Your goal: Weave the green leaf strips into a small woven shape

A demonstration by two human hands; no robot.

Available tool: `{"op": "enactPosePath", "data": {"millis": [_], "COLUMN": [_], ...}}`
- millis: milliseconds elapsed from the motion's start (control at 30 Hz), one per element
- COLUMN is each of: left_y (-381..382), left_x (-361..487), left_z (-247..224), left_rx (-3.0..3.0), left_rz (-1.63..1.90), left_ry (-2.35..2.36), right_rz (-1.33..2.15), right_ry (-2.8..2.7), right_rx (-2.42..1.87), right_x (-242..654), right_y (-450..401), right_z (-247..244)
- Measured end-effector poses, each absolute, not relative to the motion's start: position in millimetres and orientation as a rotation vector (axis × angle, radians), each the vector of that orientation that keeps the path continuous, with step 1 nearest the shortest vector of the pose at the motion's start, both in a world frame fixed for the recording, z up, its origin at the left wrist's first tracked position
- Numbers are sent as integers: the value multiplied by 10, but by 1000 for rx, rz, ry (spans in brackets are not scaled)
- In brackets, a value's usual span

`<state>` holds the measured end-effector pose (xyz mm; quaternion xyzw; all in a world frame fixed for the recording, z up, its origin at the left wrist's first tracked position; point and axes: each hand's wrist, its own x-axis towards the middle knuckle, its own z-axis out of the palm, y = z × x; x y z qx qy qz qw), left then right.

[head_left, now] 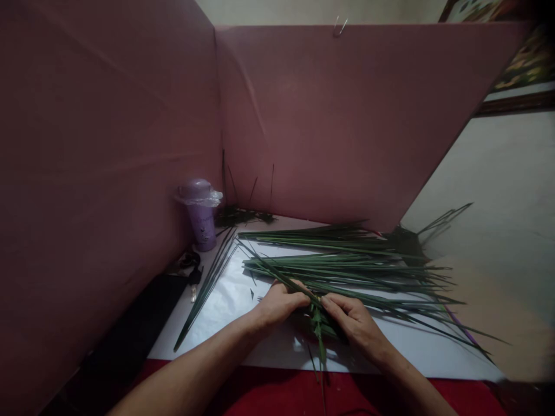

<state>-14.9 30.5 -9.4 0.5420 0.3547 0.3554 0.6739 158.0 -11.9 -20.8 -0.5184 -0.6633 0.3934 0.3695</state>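
Observation:
Both of my hands meet over the near part of the white sheet (217, 306), gripping a bunch of long green leaf blades (319, 332). My left hand (281, 303) is closed, its thumb pressed on the blades near their crossing point. Close beside it, my right hand (353, 323) pinches the same blades between thumb and fingers. Some strips hang down from between the hands toward the red cloth; others reach up and to the left. Just beyond lie loose piles of long green blades (329, 263), spread sideways across the sheet.
A purple tumbler (202, 222) with plastic around its top stands at the back left. A thin bundle of blades (203, 294) lies left. Black scissors handles (191, 261) and a dark flat item (139, 323) sit beside it. Pink panels (338, 127) enclose the back and left.

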Motion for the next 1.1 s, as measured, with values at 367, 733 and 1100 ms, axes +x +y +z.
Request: {"op": "enactPosePath", "data": {"millis": [367, 733, 1100], "left_y": [314, 334, 333], "left_x": [-133, -141, -141], "left_z": [-110, -149, -132], "left_rx": [1122, 1179, 1225], "left_rz": [814, 818, 827], "left_ry": [651, 601, 702], "right_rz": [1001, 964, 996], "right_ry": [-1659, -1689, -1584], "right_rx": [-1311, -1319, -1309], "right_x": [1580, 1587, 1570], "right_y": [-121, -130, -120], "right_z": [-206, -194, -217]}}
